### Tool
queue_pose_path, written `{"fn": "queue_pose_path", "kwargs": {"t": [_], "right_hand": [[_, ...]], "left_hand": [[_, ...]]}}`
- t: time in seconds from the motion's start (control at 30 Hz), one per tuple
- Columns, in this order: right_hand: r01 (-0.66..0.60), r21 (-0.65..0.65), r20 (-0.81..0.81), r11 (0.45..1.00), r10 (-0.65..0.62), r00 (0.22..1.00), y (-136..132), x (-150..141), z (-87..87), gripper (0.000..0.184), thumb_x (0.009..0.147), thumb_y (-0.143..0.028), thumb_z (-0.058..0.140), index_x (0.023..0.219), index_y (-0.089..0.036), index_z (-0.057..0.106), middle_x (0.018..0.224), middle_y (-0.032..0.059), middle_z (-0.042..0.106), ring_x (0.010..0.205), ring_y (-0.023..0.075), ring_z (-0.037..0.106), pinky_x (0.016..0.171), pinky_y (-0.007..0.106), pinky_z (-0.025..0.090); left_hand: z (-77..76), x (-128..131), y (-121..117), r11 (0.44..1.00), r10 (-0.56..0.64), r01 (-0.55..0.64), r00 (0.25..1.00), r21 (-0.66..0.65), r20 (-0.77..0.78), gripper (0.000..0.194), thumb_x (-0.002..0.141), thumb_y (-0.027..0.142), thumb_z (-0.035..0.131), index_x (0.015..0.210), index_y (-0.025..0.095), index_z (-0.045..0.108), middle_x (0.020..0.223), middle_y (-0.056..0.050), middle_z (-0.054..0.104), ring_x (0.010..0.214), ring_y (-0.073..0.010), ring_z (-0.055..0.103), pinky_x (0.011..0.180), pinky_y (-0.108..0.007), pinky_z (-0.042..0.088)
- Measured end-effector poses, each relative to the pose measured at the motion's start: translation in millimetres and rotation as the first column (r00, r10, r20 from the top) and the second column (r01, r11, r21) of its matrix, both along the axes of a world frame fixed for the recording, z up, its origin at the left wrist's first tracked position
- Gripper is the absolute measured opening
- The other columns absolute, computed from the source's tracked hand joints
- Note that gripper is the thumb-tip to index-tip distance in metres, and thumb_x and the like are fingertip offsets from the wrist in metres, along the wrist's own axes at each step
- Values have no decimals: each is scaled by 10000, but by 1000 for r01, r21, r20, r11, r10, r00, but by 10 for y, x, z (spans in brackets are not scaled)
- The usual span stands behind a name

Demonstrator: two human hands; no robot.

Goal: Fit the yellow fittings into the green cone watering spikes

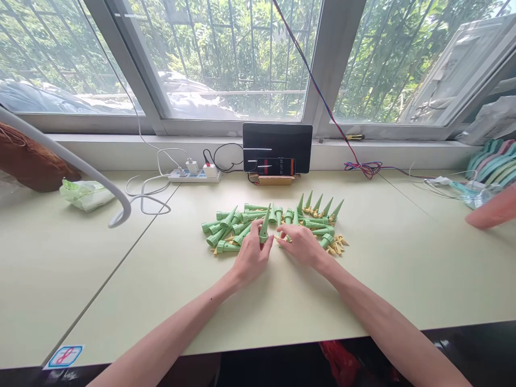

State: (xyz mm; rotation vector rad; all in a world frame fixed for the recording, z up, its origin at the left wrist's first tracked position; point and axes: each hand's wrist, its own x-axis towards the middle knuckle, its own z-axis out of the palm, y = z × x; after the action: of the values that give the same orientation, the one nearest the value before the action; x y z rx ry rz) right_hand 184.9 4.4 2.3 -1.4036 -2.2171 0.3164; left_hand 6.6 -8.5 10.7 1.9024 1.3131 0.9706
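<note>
Big glass windows in grey frames [226,54] fill the back, with green leaves and thin bars outside. Under them is a long, smooth, pale yellow-green table [193,301]. A flat black screen with rounded corners [278,137] leans up at the back of the table, near the middle. In front of the screen, on the table, is a wide, messy pile of green, pointy plastic cones with ridged round ends [226,247]. Many of the cones lie on their sides, and a row of 5 at the back right stands with the tips up. To the left of the screen lies a long white power strip with plugs in it [193,176]. The person's 2 bare hands meet at the front of the pile. The left hand [250,252] has its thumb and fingers wrapped around the bottom of 1 green plastic cone [265,226], and the cone's tip points up. The right hand [302,244] is just beside it, fingers bent and close to the thumb; a tiny tan bit shows by the fingertips, but I cannot tell if they hold it. A black phone with a lit screen [266,166] stands against the big screen. The smallest things are little yellow-tan plastic bits [337,244], heaped at the pile's right end.
</note>
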Motion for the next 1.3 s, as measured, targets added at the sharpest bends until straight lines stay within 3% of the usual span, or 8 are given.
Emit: {"fn": "queue_pose_path", "kwargs": {"t": [0.13, 0.33, 0.6, 0.8, 1.03, 1.3], "right_hand": [[0, 14, -16, 1000, 0, 1000, -2, -12, -7, 103, 887, -167, 587, 978, -194, 628, 874, 28, 702, 783, 171, 648, 663, 256, 413], [-22, 98, -110, 995, 33, 993, 2, -21, -18, 77, 878, -139, 549, 899, -189, 604, 840, 28, 664, 754, 160, 610, 655, 252, 413], [-66, 198, -238, 978, 113, 965, -45, -40, 16, 134, 945, -174, 475, 1015, -183, 589, 901, 43, 597, 552, 104, 452, 611, 259, 426], [-142, 204, -252, 969, 192, 949, -42, -45, -5, 225, 1003, -219, 405, 1101, -220, 608, 934, 62, 565, 656, 134, 533, 605, 255, 455], [-147, 194, -267, 970, 196, 944, -41, -39, -33, 226, 1008, -227, 414, 1080, -222, 628, 951, 64, 576, 688, 136, 566, 627, 258, 483], [-161, 204, -251, 965, 211, 945, -55, -51, -10, 217, 1005, -228, 427, 1045, -215, 639, 959, 68, 594, 706, 135, 592, 655, 259, 499]], "left_hand": [[16, 9, -8, 1000, 7, -7, 1000, -19, -7, 353, 939, 387, 462, 1232, 202, 393, 671, 61, 503, 475, -108, 405, 638, -275, 424], [-9, 4, 16, 999, -32, 32, 999, 2, 19, 357, 958, 333, 417, 1288, 210, 362, 812, 17, 525, 506, -92, 395, 573, -246, 399], [-36, 2, 43, 995, -40, 38, 999, 91, 25, 365, 961, 330, 448, 1304, 215, 405, 984, -41, 567, 614, -103, 488, 616, -249, 463], [-58, -9, 50, 995, -19, 20, 1000, 102, -12, 397, 949, 329, 484, 1324, 216, 420, 1057, -58, 560, 530, -65, 447, 574, -248, 465], [-35, -17, 49, 993, -55, 57, 998, 103, -17, 362, 941, 266, 478, 1299, 216, 468, 1106, -77, 584, 689, -116, 550, 570, -229, 465], [-72, -18, 64, 994, -46, 53, 996, 91, -73, 349, 924, 233, 476, 1270, 195, 485, 1187, -107, 570, 697, -118, 555, 576, -246, 473]]}}
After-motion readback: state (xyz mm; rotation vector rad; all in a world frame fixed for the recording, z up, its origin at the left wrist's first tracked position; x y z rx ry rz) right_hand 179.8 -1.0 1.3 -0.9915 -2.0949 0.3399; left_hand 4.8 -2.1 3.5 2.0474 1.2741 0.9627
